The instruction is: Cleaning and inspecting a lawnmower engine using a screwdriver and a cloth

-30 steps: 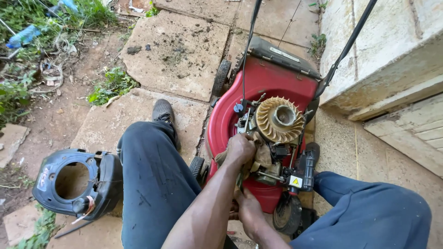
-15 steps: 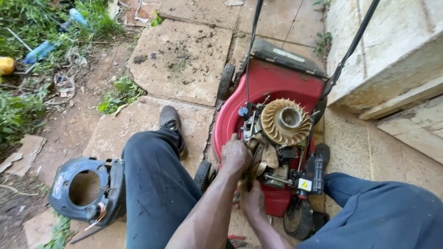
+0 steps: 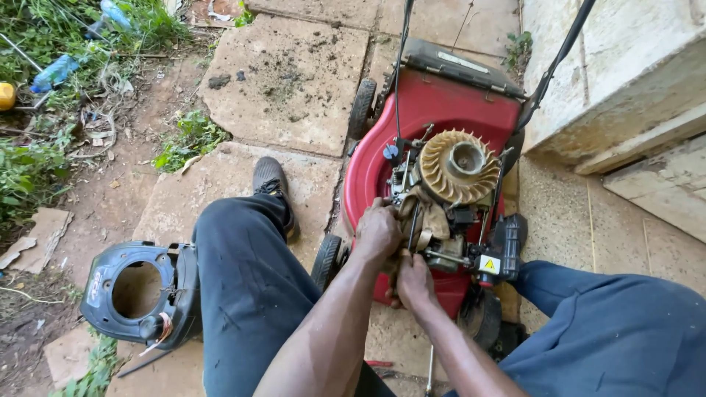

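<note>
Hands on exposed mower engine, left hand gripping it, right hand grip unclear, red deck

Backyard of a home, makeshift repair spot: cracked paving slabs under a red lawnmower, weeds and littered bottles left of it (dirt between), concrete step right of it.

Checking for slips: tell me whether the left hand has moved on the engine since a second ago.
No clear move. The left hand still sits on the engine's near-left side, just below-left of the finned flywheel; the shift in frame matches the camera's own.
</note>
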